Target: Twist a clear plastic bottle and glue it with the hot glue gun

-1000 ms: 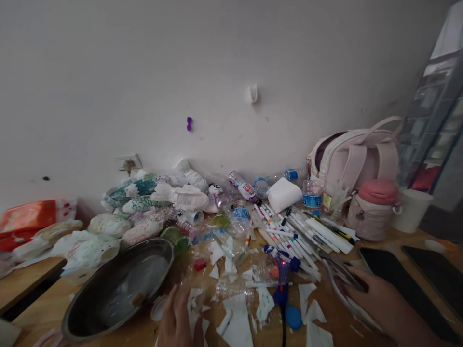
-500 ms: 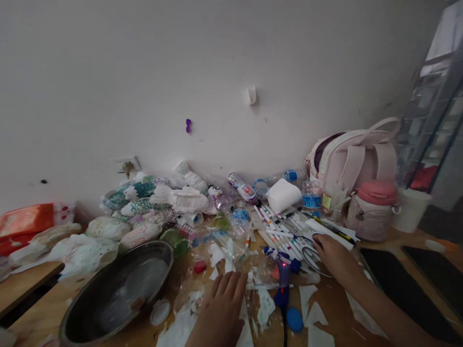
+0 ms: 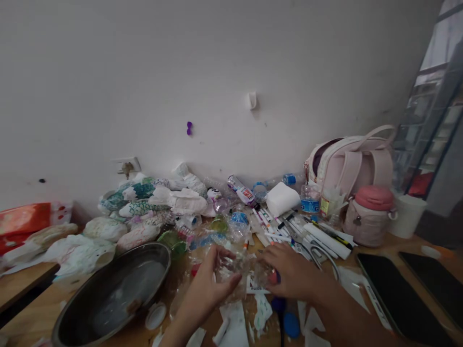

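Observation:
Near the front middle of the table, my left hand [image 3: 208,284] curves its thumb and fingers round a crumpled-looking clear plastic piece [image 3: 235,266]. From the other side my right hand [image 3: 289,270] bends its fingers down over the clear plastic, close to a small blue-and-red thing [image 3: 275,277] that it partly covers. Its fingertips are mostly hidden. Just right of that hand lie scissors [image 3: 314,256] with grey handles. White marker pens [image 3: 265,219] are heaped behind the hands. Under and before them are white paper scraps [image 3: 235,320] and a blue bottle cap [image 3: 291,325].
A dark metal basin [image 3: 112,294] stands at left, with painted paper-wrapped shapes [image 3: 139,236] behind it. Plastic bottles [image 3: 310,197] line the wall. At right are a pink backpack [image 3: 356,164], a pink-lidded container [image 3: 369,217], a white cup [image 3: 407,217] and two dark phones [image 3: 394,294].
My right hand has left the scissors and moved left to the clear plastic. My left hand has turned from lying flat to curving round the plastic. The scissors have shifted slightly.

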Demonstrator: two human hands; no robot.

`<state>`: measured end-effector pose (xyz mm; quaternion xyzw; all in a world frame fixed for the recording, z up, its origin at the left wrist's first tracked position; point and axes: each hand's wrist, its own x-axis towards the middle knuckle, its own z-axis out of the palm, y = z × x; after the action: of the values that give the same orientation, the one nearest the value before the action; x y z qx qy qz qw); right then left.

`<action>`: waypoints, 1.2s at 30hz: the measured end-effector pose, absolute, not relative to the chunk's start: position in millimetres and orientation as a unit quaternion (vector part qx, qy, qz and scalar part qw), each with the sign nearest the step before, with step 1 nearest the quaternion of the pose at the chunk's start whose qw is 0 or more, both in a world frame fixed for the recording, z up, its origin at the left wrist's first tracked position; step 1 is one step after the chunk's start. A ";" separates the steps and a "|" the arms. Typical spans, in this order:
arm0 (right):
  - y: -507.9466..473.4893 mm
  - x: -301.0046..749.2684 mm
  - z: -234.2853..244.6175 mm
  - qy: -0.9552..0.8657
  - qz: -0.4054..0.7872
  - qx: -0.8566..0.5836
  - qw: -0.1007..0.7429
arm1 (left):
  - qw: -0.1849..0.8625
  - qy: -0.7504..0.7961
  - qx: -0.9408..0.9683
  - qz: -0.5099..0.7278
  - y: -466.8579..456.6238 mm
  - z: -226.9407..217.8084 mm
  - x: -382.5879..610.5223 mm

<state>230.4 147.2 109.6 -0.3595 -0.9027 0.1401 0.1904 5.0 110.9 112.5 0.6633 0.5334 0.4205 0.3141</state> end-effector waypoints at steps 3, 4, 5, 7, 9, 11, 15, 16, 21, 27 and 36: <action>161.2 224.4 111.5 -0.805 0.236 -0.423 0.342 | 0.490 0.460 0.521 0.526 113.3 87.0 7.5; 164.6 222.5 110.9 -0.735 0.293 -0.444 0.420 | 0.523 0.464 0.473 0.536 111.6 80.6 9.1; 166.9 220.3 109.6 -0.655 0.350 -0.455 0.491 | 0.553 0.465 0.452 0.523 108.9 75.7 11.2; 168.7 215.4 104.8 -0.516 0.448 -0.440 0.582 | 0.589 0.445 0.442 0.510 102.9 68.9 17.4; 167.0 210.0 98.9 -0.461 0.504 -0.407 0.607 | 0.606 0.411 0.455 0.507 99.0 63.7 25.5; 162.5 204.3 94.3 -0.434 0.546 -0.377 0.609 | 0.624 0.370 0.453 0.518 99.1 57.1 34.5; 148.5 191.2 90.2 -0.344 0.656 -0.292 0.605 | 0.660 0.304 0.425 0.540 107.0 41.1 47.8; 144.9 188.1 89.3 -0.350 0.667 -0.270 0.599 | 0.662 0.299 0.423 0.542 109.3 37.5 49.2; 137.8 179.0 75.3 -0.441 0.655 -0.218 0.573 | 0.662 0.286 0.414 0.556 118.8 26.4 47.3; 142.7 181.8 60.4 -0.428 0.680 -0.174 0.570 | 0.651 0.292 0.396 0.579 115.2 32.0 46.3; 130.9 191.3 73.5 -0.485 0.681 -0.154 0.527 | 0.645 0.334 0.411 0.551 86.1 61.3 47.8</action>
<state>191.3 130.9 73.5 -0.1538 -0.4849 0.6809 0.5268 47.8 86.1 61.3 0.4108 0.3336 0.5510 0.6453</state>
